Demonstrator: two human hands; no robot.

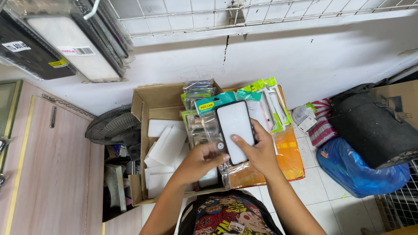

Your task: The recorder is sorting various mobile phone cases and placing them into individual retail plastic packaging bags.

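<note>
Head view: both hands' fingers [241, 143] pinch a packaged phone case [235, 130] above the cardboard box [150, 102].

a phone case [235, 130] in clear wrap is gripped by the right hand [260, 152] and touched at its lower edge by the left hand [201, 160]. more packets [265, 102] are fanned behind it. a cardboard box [150, 102] with white boxes [167, 141] is seen below, beside an orange bag [289, 156], a fan [109, 126] and a blue bag [359, 172].
</note>
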